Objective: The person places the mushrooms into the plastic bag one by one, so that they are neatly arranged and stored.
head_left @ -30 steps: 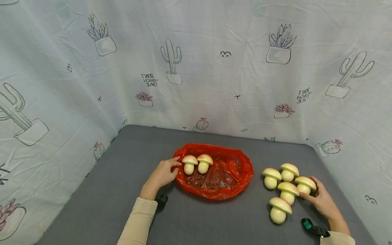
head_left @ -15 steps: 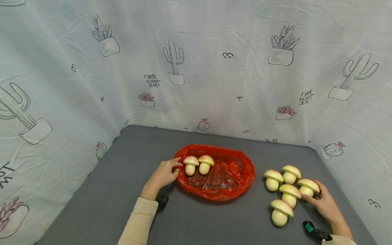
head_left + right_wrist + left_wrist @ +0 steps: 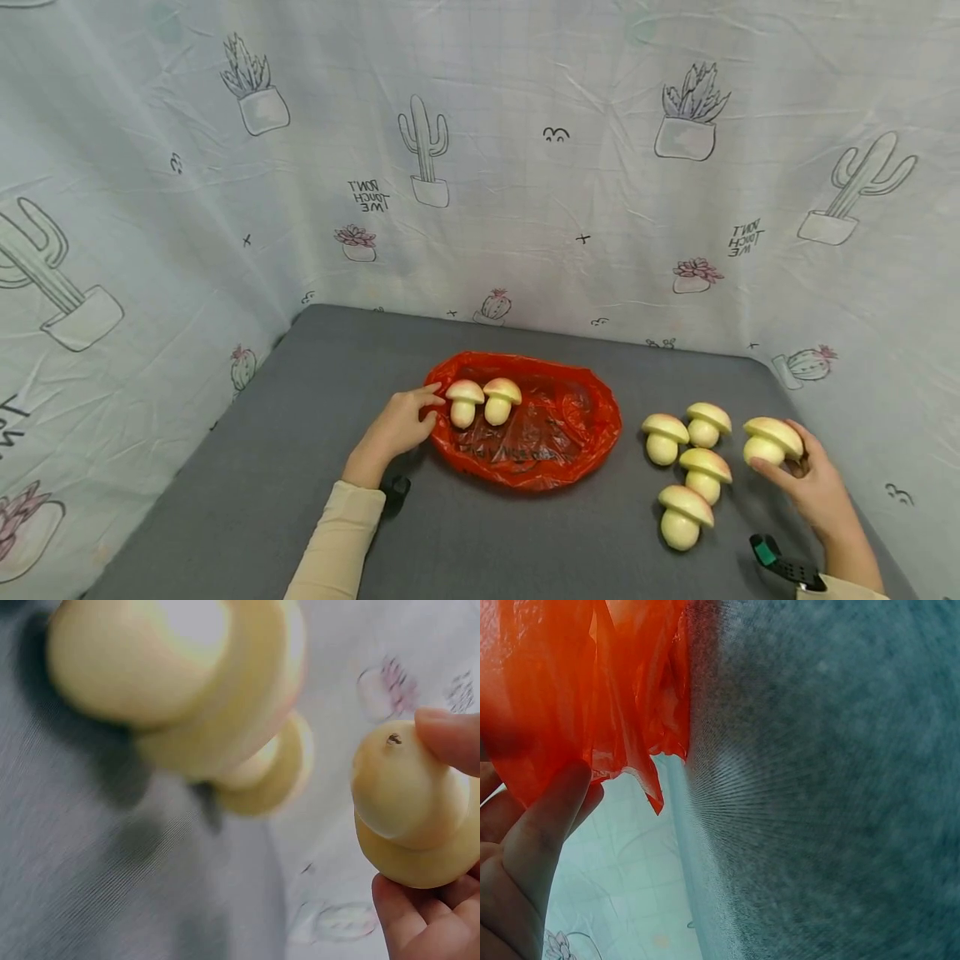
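In the head view my left hand (image 3: 397,427) is at the left rim of a red plastic bag (image 3: 536,433) spread open on the table. The left wrist view shows the thumb and fingers pinching the bag's thin edge (image 3: 619,690). Two pale yellow toy mushrooms with pinkish caps, a left one (image 3: 463,403) and a right one (image 3: 499,400), lie inside at the left. My right hand (image 3: 819,485) grips another toy mushroom (image 3: 772,440) between thumb and fingers. The right wrist view has this mushroom (image 3: 409,787) raised, its stem end facing the camera.
Several more mushrooms stand in a loose group left of my right hand, the nearest mushroom (image 3: 682,518) at the front. Grey cloth covers the table (image 3: 555,542). A white curtain (image 3: 495,192) printed with cacti hangs behind and at both sides.
My right hand has lifted one mushroom off the table and drawn it right, away from the group. The left hand stays at the bag's rim.
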A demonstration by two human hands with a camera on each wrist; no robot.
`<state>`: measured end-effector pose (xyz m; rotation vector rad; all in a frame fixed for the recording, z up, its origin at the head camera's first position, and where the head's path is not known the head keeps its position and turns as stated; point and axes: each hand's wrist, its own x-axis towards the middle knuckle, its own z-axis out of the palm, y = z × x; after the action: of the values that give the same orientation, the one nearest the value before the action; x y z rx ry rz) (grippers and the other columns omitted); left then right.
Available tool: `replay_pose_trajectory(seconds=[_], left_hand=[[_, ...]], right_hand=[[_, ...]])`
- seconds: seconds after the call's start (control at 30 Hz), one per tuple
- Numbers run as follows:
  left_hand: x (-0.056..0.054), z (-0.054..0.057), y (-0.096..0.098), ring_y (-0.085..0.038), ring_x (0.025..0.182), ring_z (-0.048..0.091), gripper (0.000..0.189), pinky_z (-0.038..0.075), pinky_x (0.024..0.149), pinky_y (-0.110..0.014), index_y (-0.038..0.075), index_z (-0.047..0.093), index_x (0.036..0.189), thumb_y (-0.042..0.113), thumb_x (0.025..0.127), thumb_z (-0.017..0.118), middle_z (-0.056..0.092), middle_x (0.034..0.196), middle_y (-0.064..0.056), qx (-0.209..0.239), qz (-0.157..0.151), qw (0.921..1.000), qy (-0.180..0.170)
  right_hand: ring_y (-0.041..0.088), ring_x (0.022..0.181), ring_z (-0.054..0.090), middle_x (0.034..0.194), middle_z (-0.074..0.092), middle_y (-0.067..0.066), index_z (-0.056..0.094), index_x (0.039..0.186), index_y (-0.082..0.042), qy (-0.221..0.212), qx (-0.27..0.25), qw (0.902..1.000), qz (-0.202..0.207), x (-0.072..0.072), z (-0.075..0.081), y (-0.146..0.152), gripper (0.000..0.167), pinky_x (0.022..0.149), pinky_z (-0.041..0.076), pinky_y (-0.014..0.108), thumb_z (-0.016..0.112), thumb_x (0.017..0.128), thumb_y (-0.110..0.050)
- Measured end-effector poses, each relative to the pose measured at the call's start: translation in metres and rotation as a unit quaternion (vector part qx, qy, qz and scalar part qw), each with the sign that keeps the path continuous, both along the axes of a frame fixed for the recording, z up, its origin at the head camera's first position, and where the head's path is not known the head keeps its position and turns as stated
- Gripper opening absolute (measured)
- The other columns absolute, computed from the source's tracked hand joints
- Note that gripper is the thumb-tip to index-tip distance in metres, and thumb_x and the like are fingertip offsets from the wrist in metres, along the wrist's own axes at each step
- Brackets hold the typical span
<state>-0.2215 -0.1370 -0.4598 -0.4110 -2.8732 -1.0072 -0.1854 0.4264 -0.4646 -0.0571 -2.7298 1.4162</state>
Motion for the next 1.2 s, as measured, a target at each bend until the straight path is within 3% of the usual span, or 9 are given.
replay_pose_trajectory(seconds=[0.07,0.2,0.33,0.43,0.53,0.63,0.77,0.97,1.2], left_hand=[[0.000,0.000,-0.001,-0.010,0.053,0.035,0.031,0.030,0.052,-0.024,0.000,0.069,0.112,0.001,0.083,0.056,0.054,0.137,-0.012,-0.002,-0.001,1.0000,0.001],[-0.002,0.000,-0.001,-0.008,0.046,0.022,0.032,0.027,0.049,-0.023,0.000,0.068,0.113,0.001,0.084,0.056,0.053,0.138,-0.012,-0.006,-0.003,1.0000,0.000],[-0.002,0.000,-0.001,-0.007,0.046,0.022,0.032,0.027,0.049,-0.023,0.000,0.068,0.113,0.001,0.084,0.056,0.053,0.138,-0.012,-0.009,-0.004,1.0000,0.001],[-0.002,0.001,-0.001,-0.008,0.048,0.025,0.032,0.027,0.050,-0.023,0.000,0.069,0.113,0.001,0.083,0.056,0.053,0.138,-0.012,-0.007,-0.003,1.0000,0.001],[-0.002,0.000,-0.001,-0.012,0.055,0.039,0.031,0.030,0.052,-0.024,0.001,0.069,0.112,0.002,0.083,0.057,0.054,0.137,-0.011,-0.007,-0.001,1.0000,0.003],[-0.001,0.000,-0.001,-0.020,0.079,0.059,0.030,0.035,0.058,-0.026,0.001,0.070,0.111,0.002,0.083,0.058,0.054,0.137,-0.010,-0.008,0.002,0.9999,0.008],[-0.001,0.000,-0.001,-0.028,0.115,0.057,0.029,0.040,0.070,-0.030,0.001,0.070,0.110,0.002,0.083,0.058,0.055,0.136,-0.010,-0.007,0.004,0.9999,0.014],[0.000,0.002,-0.001,-0.025,0.101,0.060,0.029,0.039,0.066,-0.030,0.001,0.070,0.110,0.002,0.084,0.057,0.055,0.136,-0.011,-0.004,0.004,0.9999,0.014],[0.000,0.001,0.000,-0.028,0.076,0.059,0.030,0.034,0.058,-0.027,0.002,0.070,0.111,0.002,0.084,0.058,0.054,0.137,-0.010,-0.008,0.001,1.0000,0.004]], right_hand=[[-0.007,0.135,0.015,0.156,0.001,0.026,-0.013,0.152,-0.011,0.021,-0.004,0.9996,0.017,0.002,0.008,-0.005,0.088,0.085,0.026,-0.002,0.054,0.096,-0.018],[-0.014,0.128,0.024,0.149,0.021,0.005,-0.006,0.153,-0.012,0.076,-0.015,0.9961,0.042,0.003,0.023,-0.017,0.085,0.086,0.028,-0.001,0.055,0.094,-0.007],[-0.021,0.112,0.036,0.130,0.033,-0.019,0.006,0.153,-0.006,0.137,-0.021,0.9882,0.064,0.002,0.036,-0.031,0.083,0.085,0.031,0.000,0.058,0.089,0.004],[-0.020,0.110,0.040,0.125,0.035,-0.025,0.012,0.152,-0.004,0.166,-0.018,0.9830,0.077,0.004,0.042,-0.043,0.082,0.085,0.033,0.000,0.060,0.086,0.008],[-0.018,0.111,0.041,0.125,0.036,-0.025,0.015,0.151,-0.004,0.176,-0.013,0.9801,0.090,0.006,0.046,-0.056,0.082,0.086,0.033,0.000,0.061,0.084,0.010],[-0.018,0.111,0.041,0.125,0.036,-0.024,0.017,0.151,-0.004,0.170,-0.010,0.9803,0.101,0.007,0.047,-0.068,0.081,0.086,0.033,0.001,0.062,0.084,0.008],[-0.019,0.111,0.040,0.124,0.037,-0.024,0.019,0.150,-0.003,0.154,-0.011,0.9822,0.108,0.007,0.048,-0.085,0.079,0.086,0.034,0.001,0.063,0.085,0.003],[-0.017,0.106,0.045,0.123,0.038,-0.018,0.022,0.148,0.003,0.135,-0.027,0.9823,0.126,0.006,0.047,-0.112,0.077,0.081,0.041,0.005,0.065,0.084,0.002],[-0.016,0.106,0.047,0.131,0.040,0.008,0.021,0.149,-0.002,0.110,-0.048,0.9806,0.155,0.004,0.043,-0.141,0.076,0.078,0.045,0.011,0.064,0.087,-0.002]])
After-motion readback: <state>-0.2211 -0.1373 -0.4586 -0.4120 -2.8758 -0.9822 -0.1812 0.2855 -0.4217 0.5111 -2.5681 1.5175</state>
